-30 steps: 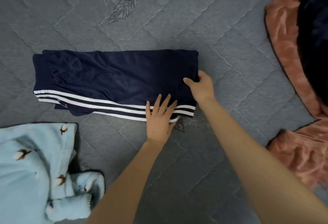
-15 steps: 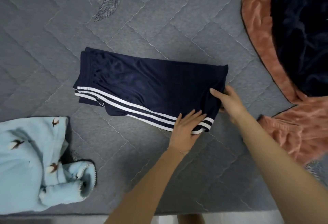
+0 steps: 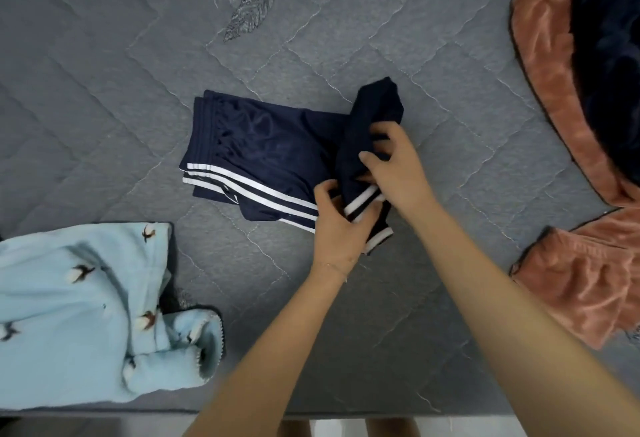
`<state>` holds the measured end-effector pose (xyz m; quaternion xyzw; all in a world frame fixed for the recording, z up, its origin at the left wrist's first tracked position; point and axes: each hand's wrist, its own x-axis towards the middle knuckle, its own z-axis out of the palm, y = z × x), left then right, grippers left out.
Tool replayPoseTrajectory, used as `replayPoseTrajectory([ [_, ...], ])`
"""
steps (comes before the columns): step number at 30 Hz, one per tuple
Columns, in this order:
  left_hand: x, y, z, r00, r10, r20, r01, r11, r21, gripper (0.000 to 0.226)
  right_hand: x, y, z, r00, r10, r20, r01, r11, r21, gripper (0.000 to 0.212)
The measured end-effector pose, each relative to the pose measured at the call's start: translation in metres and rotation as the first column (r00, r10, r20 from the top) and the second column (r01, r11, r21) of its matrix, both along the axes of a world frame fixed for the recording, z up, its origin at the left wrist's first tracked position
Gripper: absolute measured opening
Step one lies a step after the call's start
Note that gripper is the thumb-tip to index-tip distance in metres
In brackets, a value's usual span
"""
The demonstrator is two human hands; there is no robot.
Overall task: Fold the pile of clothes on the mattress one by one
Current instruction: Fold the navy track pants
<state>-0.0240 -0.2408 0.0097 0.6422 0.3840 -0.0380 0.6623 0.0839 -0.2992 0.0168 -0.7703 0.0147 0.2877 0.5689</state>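
Since the earlier frame, the right end of the shorts [image 3: 263,145] has come up off the mattress [image 3: 104,73] and now bunches between the hands. The left hand [image 3: 341,225] grips the striped edge, and the right hand [image 3: 394,166] pinches the raised navy fold. The rest of the shorts lies flat mid-mattress. A blue fleece [image 3: 79,315] lies at the near left, and a pink garment [image 3: 561,97] at the right.
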Motion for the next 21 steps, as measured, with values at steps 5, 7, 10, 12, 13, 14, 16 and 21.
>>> replayPoseTrajectory([
  [5,0.006,0.065,-0.007,0.987,0.06,-0.147,-0.084,0.984,-0.159,0.048,-0.004,0.07,0.006,0.992,0.085,-0.09,-0.079,0.994,0.075,0.029],
  [7,0.005,0.081,-0.008,0.991,0.004,-0.135,-0.014,0.997,-0.074,0.029,-0.002,0.09,0.005,0.989,0.117,-0.089,-0.113,0.992,0.05,0.028],
  [10,0.002,0.106,-0.009,0.989,-0.115,-0.093,0.11,0.993,-0.051,0.037,0.004,0.103,0.0,0.997,0.073,-0.012,-0.073,0.997,-0.01,0.025],
  [12,-0.002,0.128,-0.009,0.99,-0.135,-0.045,0.133,0.99,-0.05,0.038,0.006,0.105,-0.004,0.988,0.111,0.109,-0.099,0.989,-0.11,0.029],
  [13,-0.004,0.14,-0.01,0.993,-0.117,-0.027,0.116,0.992,-0.044,0.038,0.006,0.105,-0.005,0.974,0.155,0.166,-0.129,0.979,-0.158,0.032],
  [14,-0.008,0.154,-0.011,0.996,-0.087,-0.016,0.087,0.996,-0.027,0.038,0.005,0.106,-0.006,0.952,0.22,0.214,-0.177,0.963,-0.206,0.036],
  [16,-0.018,0.183,-0.012,1.0,-0.001,-0.007,0.002,1.0,0.019,0.039,0.003,0.111,-0.011,0.873,0.398,0.283,-0.307,0.898,-0.315,0.044],
  [21,-0.042,0.244,-0.02,0.984,0.176,-0.018,-0.173,0.977,0.125,0.042,-0.01,0.134,-0.026,0.715,0.612,0.338,-0.399,0.754,-0.521,0.059],
])
